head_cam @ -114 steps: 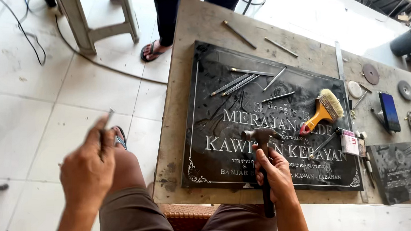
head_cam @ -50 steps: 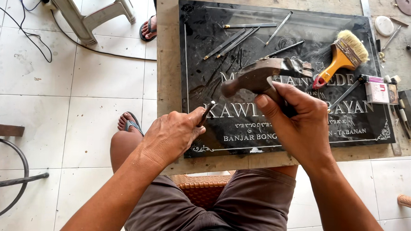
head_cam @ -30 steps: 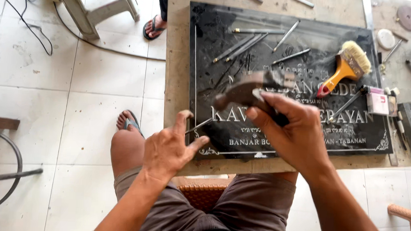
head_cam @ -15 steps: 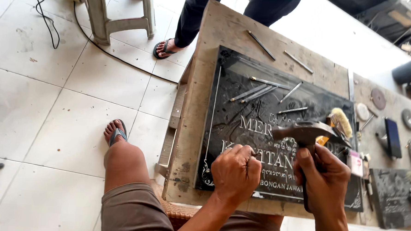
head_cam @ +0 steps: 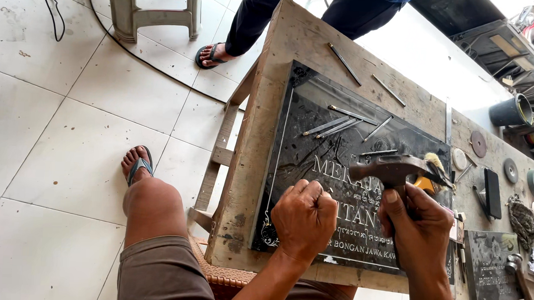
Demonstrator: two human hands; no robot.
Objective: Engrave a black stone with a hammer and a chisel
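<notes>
The black engraved stone plaque (head_cam: 338, 171) lies flat on the wooden workbench (head_cam: 283, 55), its carved pale lettering facing up. Over the plaque's lower middle, the left hand (head_cam: 305, 219) is clenched in a fist; what it grips cannot be seen. Just right of it, the right hand (head_cam: 418, 230) is wrapped around the handle of a claw hammer (head_cam: 392, 171), whose head is raised above the lettering. On the plaque's upper part lie several loose steel chisels (head_cam: 340, 124). At the plaque's right edge a yellow-handled brush (head_cam: 429, 175) shows behind the hammer. Beyond the plaque's far end stands another person, a sandalled foot (head_cam: 211, 53) on the tiled floor
</notes>
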